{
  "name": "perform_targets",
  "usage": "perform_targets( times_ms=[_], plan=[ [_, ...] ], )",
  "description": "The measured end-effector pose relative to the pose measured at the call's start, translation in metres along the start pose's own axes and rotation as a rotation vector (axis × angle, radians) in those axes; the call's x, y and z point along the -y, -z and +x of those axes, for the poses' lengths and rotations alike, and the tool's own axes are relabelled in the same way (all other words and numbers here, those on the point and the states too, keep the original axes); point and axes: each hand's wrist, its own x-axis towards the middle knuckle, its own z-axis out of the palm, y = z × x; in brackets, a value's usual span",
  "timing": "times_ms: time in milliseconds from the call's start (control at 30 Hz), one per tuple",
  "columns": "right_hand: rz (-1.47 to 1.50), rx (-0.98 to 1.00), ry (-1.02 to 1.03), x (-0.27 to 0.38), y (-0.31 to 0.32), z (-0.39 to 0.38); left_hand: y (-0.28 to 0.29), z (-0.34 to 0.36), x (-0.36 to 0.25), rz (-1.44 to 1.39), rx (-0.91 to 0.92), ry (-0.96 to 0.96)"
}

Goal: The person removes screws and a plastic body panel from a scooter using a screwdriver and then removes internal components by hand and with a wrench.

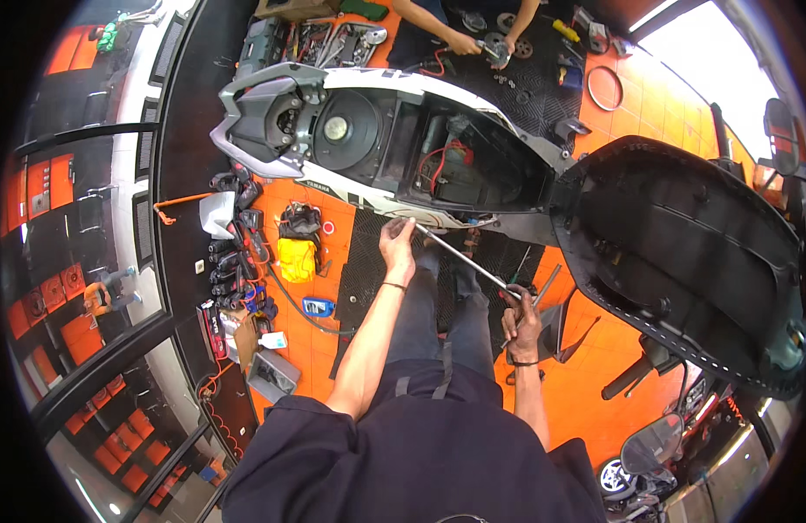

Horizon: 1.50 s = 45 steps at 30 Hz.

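Note:
My right hand (521, 322) is closed around the crossbar end of a long, silvery T-handle wrench (464, 258). Its shaft slants up and left to my left hand (398, 250), whose fingers are pinched at the far tip. Whether a small part sits between those fingertips is too small to tell. Just beyond both hands stands a white and grey scooter (394, 207) with its side toward me. The raised black seat (673, 253) tips over to the right, baring the storage well (481, 161), where red wires show.
Across the scooter, another person's hands (481, 45) work on a metal part over a black mat (542, 100). Tools fill a tray (333, 44) at the upper left. A yellow cloth (297, 259), cables and a grey bin (273, 376) lie left on the orange floor (303, 349). Another motorbike's mirror (651, 443) stands lower right.

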Motion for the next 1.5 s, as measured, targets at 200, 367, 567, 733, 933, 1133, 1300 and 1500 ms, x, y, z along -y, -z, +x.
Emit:
perform_targets(
  times_ms=[200, 367, 567, 733, 933, 1133, 1300, 1500],
  plan=[
    [-0.112, 0.090, 0.014, 0.006, -0.038, 0.000, 0.057, 0.045, -0.017, -0.273, 0.255, 0.360],
    [-0.079, 0.075, 0.062, 0.022, -0.064, -0.009, 0.048, 0.089, -0.067, -0.095, 0.289, 0.028],
    [-0.102, -0.029, 0.177, 0.031, -0.068, -0.012, 0.019, 0.133, -0.161, 1.141, -0.040, -0.885],
    [-0.053, -0.121, 0.272, 0.045, -0.091, -0.021, 0.025, 0.188, -0.173, 1.545, 0.022, -1.128],
    [-0.062, -0.297, 0.439, 0.073, -0.128, -0.003, -0.014, 0.170, -0.202, 1.512, 0.056, -1.181],
    [-0.460, -0.369, 0.568, 0.128, -0.153, 0.079, -0.122, 0.201, -0.244, 1.572, 0.546, -1.384],
    [-0.683, -0.328, 0.494, 0.169, -0.158, 0.156, -0.186, 0.260, -0.231, 2.069, 0.877, -1.128],
    [-0.738, -0.289, 0.497, 0.187, -0.154, 0.208, -0.204, 0.300, -0.195, 2.203, 0.939, -1.247]
  ],
)
